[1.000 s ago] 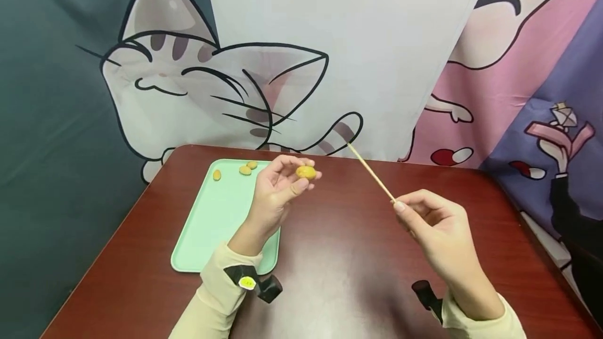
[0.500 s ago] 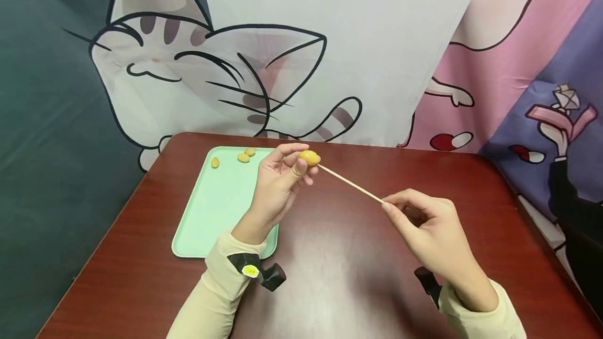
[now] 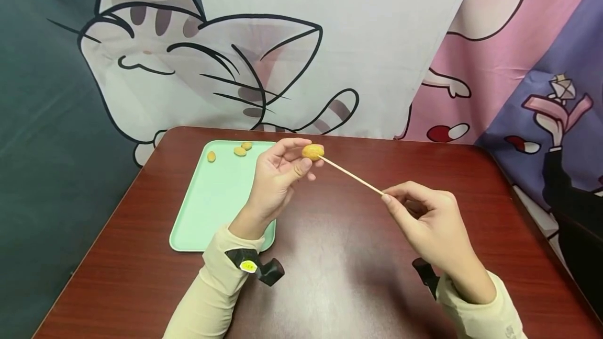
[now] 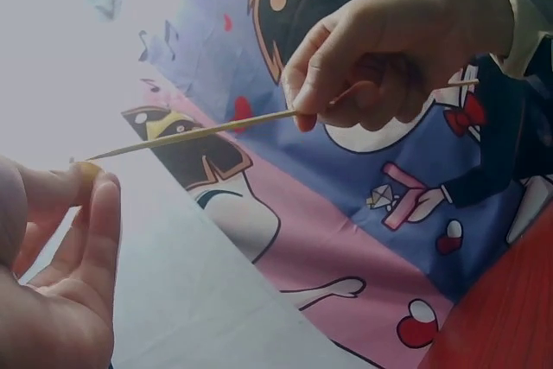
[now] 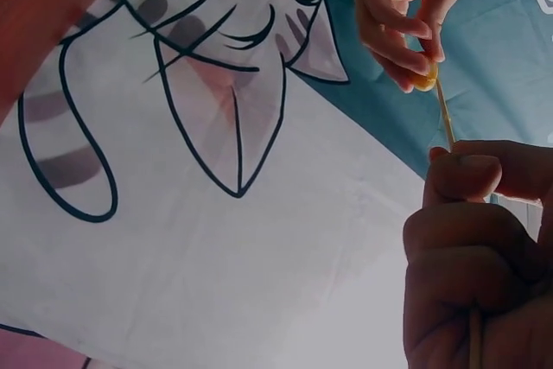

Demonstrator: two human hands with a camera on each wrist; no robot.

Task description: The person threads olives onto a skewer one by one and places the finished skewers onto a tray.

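Observation:
Between thumb and fingertips my left hand point(image 3: 278, 179) pinches a small yellow oval fruit point(image 3: 313, 151), like a kumquat, held up above the table. A thin bamboo skewer point(image 3: 352, 176) slants from that fruit down to my right hand point(image 3: 431, 218), whose thumb and index finger pinch it partway along. The skewer's tip meets the fruit's right end; whether it has pierced the skin I cannot tell. In the left wrist view the skewer point(image 4: 199, 133) tapers towards the fruit, mostly hidden by fingers. The right wrist view shows the fruit point(image 5: 424, 82) under the left fingertips.
A pale green tray point(image 3: 214, 218) lies on the dark red table point(image 3: 339, 255), behind the left forearm. At its far end sit a lone yellow fruit point(image 3: 211, 156) and a pair of fruits point(image 3: 239, 151). A cartoon-printed cloth point(image 3: 377, 41) hangs behind the table.
The right hand has moved left and the skewer has swung down, bringing its tip from apart to the fruit. The left hand keeps its pinch on the fruit. The view has tilted slightly.

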